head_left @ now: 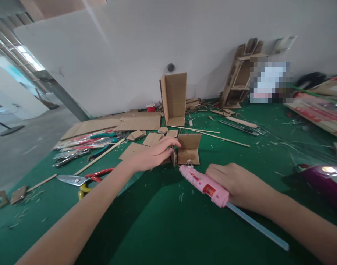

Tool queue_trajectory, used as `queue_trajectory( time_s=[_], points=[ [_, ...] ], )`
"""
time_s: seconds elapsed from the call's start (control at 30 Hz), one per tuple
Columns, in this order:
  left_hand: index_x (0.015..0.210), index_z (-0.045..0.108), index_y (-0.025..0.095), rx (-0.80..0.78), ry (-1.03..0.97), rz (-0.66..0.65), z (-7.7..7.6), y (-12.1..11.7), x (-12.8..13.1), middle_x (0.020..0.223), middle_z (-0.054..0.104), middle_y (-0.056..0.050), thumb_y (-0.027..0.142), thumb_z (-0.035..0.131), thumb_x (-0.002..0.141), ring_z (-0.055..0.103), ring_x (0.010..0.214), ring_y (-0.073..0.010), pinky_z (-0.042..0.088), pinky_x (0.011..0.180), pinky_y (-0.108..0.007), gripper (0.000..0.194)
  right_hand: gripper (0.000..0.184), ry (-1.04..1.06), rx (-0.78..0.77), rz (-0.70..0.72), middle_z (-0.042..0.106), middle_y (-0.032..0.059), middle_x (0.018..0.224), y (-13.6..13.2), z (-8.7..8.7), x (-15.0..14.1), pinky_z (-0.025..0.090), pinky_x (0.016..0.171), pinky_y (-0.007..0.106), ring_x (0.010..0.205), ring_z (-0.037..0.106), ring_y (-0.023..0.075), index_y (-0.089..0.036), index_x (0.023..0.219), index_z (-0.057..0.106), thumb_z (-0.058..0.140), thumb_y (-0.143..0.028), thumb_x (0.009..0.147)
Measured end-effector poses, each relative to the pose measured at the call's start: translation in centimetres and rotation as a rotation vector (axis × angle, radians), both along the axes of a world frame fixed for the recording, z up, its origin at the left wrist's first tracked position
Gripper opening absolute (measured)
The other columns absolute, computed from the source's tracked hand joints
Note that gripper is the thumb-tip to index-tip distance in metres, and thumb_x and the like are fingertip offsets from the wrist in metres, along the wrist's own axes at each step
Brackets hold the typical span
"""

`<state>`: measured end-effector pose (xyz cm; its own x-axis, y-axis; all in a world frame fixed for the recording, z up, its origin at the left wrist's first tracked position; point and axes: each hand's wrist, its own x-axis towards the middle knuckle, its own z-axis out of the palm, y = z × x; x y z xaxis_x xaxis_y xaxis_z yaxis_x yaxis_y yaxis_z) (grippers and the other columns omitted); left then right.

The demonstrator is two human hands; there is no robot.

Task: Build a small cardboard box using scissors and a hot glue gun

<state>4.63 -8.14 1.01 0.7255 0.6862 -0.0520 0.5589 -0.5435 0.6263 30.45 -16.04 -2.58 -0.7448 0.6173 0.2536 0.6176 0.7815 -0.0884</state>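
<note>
A pink hot glue gun [204, 184] is gripped in my right hand [226, 178], a long clear glue stick [259, 226] jutting from its back end. Its nozzle points at a small folded cardboard piece [189, 147], which stands on the green table with one panel upright and one flat. My left hand [157, 152] is closed on a small cardboard panel [173, 156], held upright beside the left edge of that folded piece. Some flat cardboard pieces [130, 150] lie under and beside my left hand. Whether the nozzle touches the cardboard I cannot tell.
Red-and-yellow-handled shears [74, 179] lie at the left, near pliers and packaged tools [88, 145]. Behind stand a tall open cardboard box [176, 95] and a cardboard shelf structure [237, 79]. Thin wooden sticks [223, 138] lie across the green table [163, 221]. A purple object [323, 182] is at the right.
</note>
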Motion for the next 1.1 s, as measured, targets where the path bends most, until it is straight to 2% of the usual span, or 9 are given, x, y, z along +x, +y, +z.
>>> queue_trajectory(
  time_s=[0.1,0.3,0.53,0.7,0.8,0.97,1.1],
  points=[
    [0.120,0.044,0.029,0.004,-0.008,-0.004,0.1,0.0,0.0,0.135,0.044,-0.003,0.034,0.025,0.100,0.043,0.123,-0.0205,0.035,0.106,-0.039,0.028,0.013,-0.056,-0.029,-0.028,0.057,0.0021,0.066,0.0,0.3,-0.1,0.026,0.049,0.028,0.050,0.049,0.0137,-0.018,0.074,0.051,0.048,-0.017,0.087],
    [0.120,0.044,0.029,0.001,-0.006,0.001,0.2,-0.1,0.1,0.137,0.044,-0.004,0.035,0.025,0.100,0.042,0.125,-0.0209,0.035,0.106,-0.039,0.028,0.016,-0.010,0.056,0.014,0.059,0.0052,0.072,0.0,-0.1,0.2,0.024,0.047,0.028,0.052,0.049,0.0135,-0.016,0.080,0.054,0.043,-0.018,0.091],
    [0.120,0.046,0.027,0.020,-0.030,0.003,0.0,-0.1,0.0,0.134,0.046,-0.004,0.035,0.026,0.100,0.043,0.124,-0.0208,0.035,0.106,-0.038,0.029,0.014,-0.070,-0.014,-0.012,0.058,0.0018,0.065,0.1,0.6,-0.2,0.025,0.048,0.028,0.049,0.049,0.0135,-0.018,0.073,0.051,0.052,-0.019,0.087],
    [0.120,0.046,0.027,0.026,-0.054,0.002,-0.1,0.0,0.0,0.134,0.047,-0.005,0.034,0.027,0.100,0.044,0.123,-0.0208,0.036,0.105,-0.038,0.029,0.014,-0.007,0.058,0.023,0.059,0.0054,0.072,0.0,-0.2,0.1,0.024,0.047,0.028,0.052,0.051,0.0145,-0.015,0.082,0.055,0.045,-0.019,0.091],
    [0.119,0.047,0.027,0.033,-0.058,-0.006,-0.2,0.0,-0.1,0.132,0.047,-0.005,0.033,0.028,0.100,0.045,0.122,-0.0207,0.036,0.104,-0.038,0.028,0.013,-0.016,0.023,0.006,0.059,0.0048,0.071,0.0,0.0,0.0,0.025,0.047,0.028,0.051,0.051,0.0138,-0.016,0.079,0.054,0.048,-0.019,0.090],
    [0.119,0.048,0.027,0.036,-0.061,0.006,-0.1,-0.1,-0.1,0.129,0.049,-0.005,0.031,0.028,0.099,0.048,0.117,-0.0198,0.038,0.101,-0.035,0.028,0.015,-0.085,-0.098,-0.034,0.059,0.0019,0.065,0.1,1.2,-0.5,0.027,0.049,0.028,0.050,0.052,0.0141,-0.018,0.071,0.051,0.053,-0.017,0.085],
    [0.118,0.048,0.027,0.036,-0.067,0.010,-0.1,-0.1,-0.1,0.128,0.050,-0.005,0.030,0.029,0.099,0.048,0.117,-0.0195,0.039,0.100,-0.035,0.027,0.015,-0.084,-0.069,-0.018,0.059,0.0026,0.065,0.1,1.4,-0.5,0.028,0.049,0.028,0.050,0.052,0.0145,-0.017,0.071,0.052,0.056,-0.020,0.085]
  ],
)
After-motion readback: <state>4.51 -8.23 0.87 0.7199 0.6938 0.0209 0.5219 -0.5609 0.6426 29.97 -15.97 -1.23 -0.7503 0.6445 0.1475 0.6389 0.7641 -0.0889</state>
